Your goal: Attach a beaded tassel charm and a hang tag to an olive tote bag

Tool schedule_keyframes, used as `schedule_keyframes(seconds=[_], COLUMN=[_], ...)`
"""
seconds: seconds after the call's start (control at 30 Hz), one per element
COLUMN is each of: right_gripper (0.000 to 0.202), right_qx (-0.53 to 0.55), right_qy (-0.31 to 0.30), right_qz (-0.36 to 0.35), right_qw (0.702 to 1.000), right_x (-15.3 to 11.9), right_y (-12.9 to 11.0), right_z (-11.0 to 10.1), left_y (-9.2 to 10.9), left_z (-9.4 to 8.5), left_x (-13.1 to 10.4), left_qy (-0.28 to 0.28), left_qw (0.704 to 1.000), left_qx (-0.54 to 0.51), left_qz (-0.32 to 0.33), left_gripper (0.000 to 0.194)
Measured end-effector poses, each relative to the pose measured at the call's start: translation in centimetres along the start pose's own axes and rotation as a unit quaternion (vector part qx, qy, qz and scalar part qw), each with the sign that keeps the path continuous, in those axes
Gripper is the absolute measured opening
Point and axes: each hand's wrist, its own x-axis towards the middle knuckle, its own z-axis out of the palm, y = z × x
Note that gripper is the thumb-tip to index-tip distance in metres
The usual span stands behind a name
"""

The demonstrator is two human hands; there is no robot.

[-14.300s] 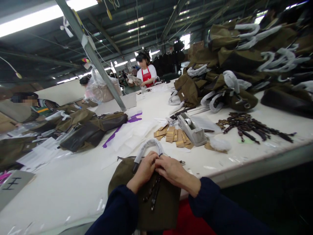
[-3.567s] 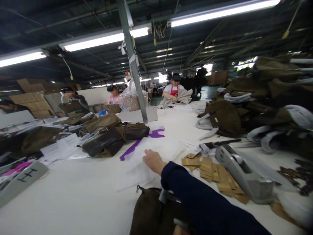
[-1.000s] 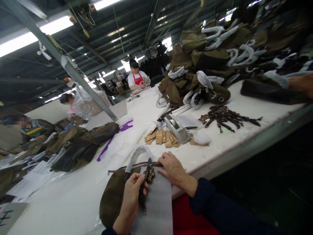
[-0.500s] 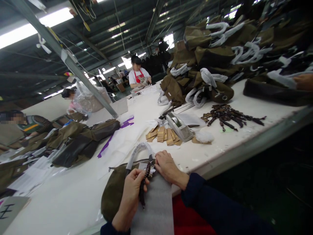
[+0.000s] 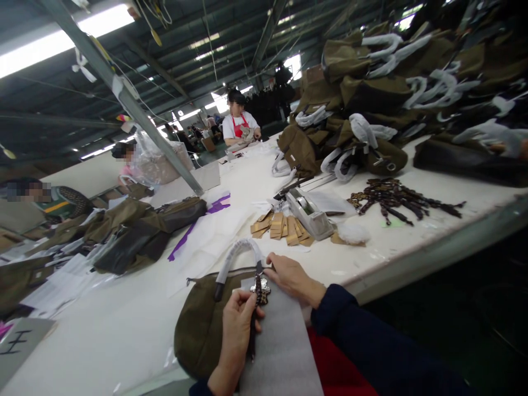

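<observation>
An olive-green handbag [image 5: 200, 324] lies at the near edge of the table, its arched handle [image 5: 237, 250] wrapped in white film. My left hand [image 5: 238, 324] pinches a dark braided tassel charm [image 5: 252, 347] hanging over the bag's front. A leopard-patterned, flower-like piece [image 5: 263, 296] with a shiny part shows beside those fingers. Closed at the bag's top edge, near the right foot of the handle, is my right hand [image 5: 295, 279]; its fingertips are partly hidden. A thin grey sheet [image 5: 282, 352] covers the right part of the bag.
Beyond the hands are a tape dispenser [image 5: 311, 217], brown tags [image 5: 282, 226] and a heap of tassel charms [image 5: 396, 201]. Olive bags are piled at the right [image 5: 363, 99] and left [image 5: 140, 236]. A slanting metal post [image 5: 136, 110] rises from the table. Several people work farther off.
The view has shifted, moving things slightly right in the picture. The charm now hangs straighter, and its patterned piece shows more clearly. Both hands keep their places at the bag.
</observation>
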Motion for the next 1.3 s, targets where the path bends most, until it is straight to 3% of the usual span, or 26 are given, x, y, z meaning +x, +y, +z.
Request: schedule_keyframes(seconds=[0.17, 0.27, 0.37, 0.47, 0.7, 0.77, 0.93, 1.0, 1.1, 1.17, 1.3], right_gripper=[0.040, 0.034, 0.026, 0.026, 0.033, 0.033, 0.021, 0.015, 0.008, 0.009, 0.027], right_qx=[0.019, 0.117, 0.264, 0.406, 0.573, 0.544, 0.284, 0.160, 0.079, 0.056, -0.034], right_qy=[-0.153, -0.211, -0.166, -0.090, 0.086, 0.117, 0.046, 0.061, 0.117, 0.108, -0.041], right_qz=[-0.031, -0.057, -0.056, 0.003, 0.121, 0.145, 0.127, 0.094, 0.037, 0.009, -0.010], right_qw=[0.988, 0.969, 0.949, 0.909, 0.806, 0.818, 0.949, 0.981, 0.989, 0.993, 0.999], right_x=[1.0, 1.0, 0.1, -1.4, -3.4, -3.5, -5.0, -5.6, -4.7, -2.9, 1.7], right_y=[0.9, 1.3, 1.2, 0.3, -2.5, -2.4, -0.5, 0.1, 0.3, 0.1, -0.6], right_z=[-2.5, -3.2, -2.5, -1.2, 1.2, 1.6, 0.1, -1.4, -3.6, -4.4, -4.3], left_y=[0.0, -0.4, -0.7, -0.2, 5.6, 6.1, 3.6, 2.6, 2.3, 2.5, 2.9], left_z=[-0.1, -0.2, -0.5, -0.9, -1.9, -1.8, -1.0, -0.8, -0.7, -0.8, -0.7], left_x=[0.0, -0.1, -0.2, -0.3, 1.3, 2.5, 4.5, 4.5, 4.2, 4.0, 4.2], left_qy=[-0.009, -0.023, -0.035, -0.047, -0.096, -0.125, -0.182, -0.178, -0.171, -0.173, -0.176], left_qw=[1.000, 1.000, 0.999, 0.999, 0.992, 0.986, 0.976, 0.976, 0.973, 0.971, 0.968], left_qx=[-0.016, -0.015, -0.012, -0.003, 0.061, 0.098, 0.123, 0.128, 0.152, 0.167, 0.177], left_qz=[-0.001, -0.001, 0.006, 0.013, 0.052, 0.057, -0.009, -0.007, 0.011, 0.014, 0.016], left_gripper=[0.036, 0.036, 0.034, 0.032, 0.030, 0.029, 0.034, 0.035, 0.034, 0.032, 0.028])
